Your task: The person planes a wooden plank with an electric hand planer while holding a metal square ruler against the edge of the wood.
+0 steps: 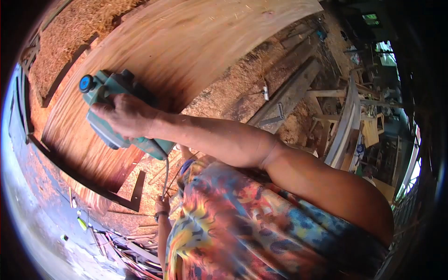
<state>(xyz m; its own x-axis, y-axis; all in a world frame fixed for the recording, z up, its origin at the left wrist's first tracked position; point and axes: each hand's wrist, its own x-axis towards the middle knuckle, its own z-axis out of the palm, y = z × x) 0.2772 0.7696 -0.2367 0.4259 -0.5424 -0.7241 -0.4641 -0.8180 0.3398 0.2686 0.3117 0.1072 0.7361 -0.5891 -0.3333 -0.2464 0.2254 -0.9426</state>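
My right hand point(126, 114) is closed around the handle of a green electric planer point(105, 128) with a blue front knob. The planer rests on a broad reddish-brown wooden board point(186, 37) with a streaky grain. A grey power cord point(166, 179) runs from the rear of the planer down to my left hand point(162, 205). That hand is low beside my body, a band on its wrist, with its fingers closed around the cord. The planer's sole and the wood beneath it are hidden.
A dark L-shaped metal square point(136, 193) lies by the board's near end. Wood shavings point(219, 100) cover the floor, with a heap point(77, 28) beyond the board. Planks point(294, 88), a smaller square point(275, 116) and wooden frames point(326, 123) are on the right. Scrap strips point(126, 254) lie bottom left.
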